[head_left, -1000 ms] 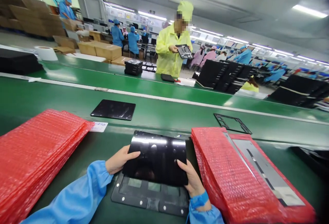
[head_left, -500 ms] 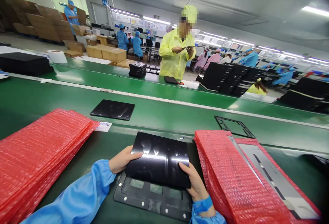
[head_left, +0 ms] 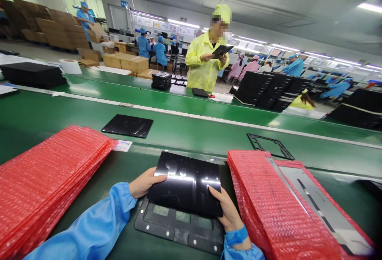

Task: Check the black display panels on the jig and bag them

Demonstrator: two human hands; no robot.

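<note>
A glossy black panel (head_left: 188, 182) is held by both of my hands just above a dark fixture tray (head_left: 179, 228) on the green table. My left hand (head_left: 145, 182) grips the panel's left edge, thumb on top. Along the panel's right edge my right hand (head_left: 227, 212) is closed, fingers on its face. Both arms wear blue sleeves. A stack of red bubble-wrap bags (head_left: 44, 184) lies to my left. A second red stack (head_left: 286, 208) lies to my right, with a grey sheet on top.
On the green conveyor belt (head_left: 193, 132) lie a black panel (head_left: 127, 125) and a thin black frame (head_left: 270, 146). A person in a yellow coat (head_left: 205, 63) stands across the line holding a panel. Black tray stacks, cardboard boxes and workers in blue fill the background.
The panel in my hands has tilted flatter and lower toward the fixture tray. The person in yellow has raised the panel they hold.
</note>
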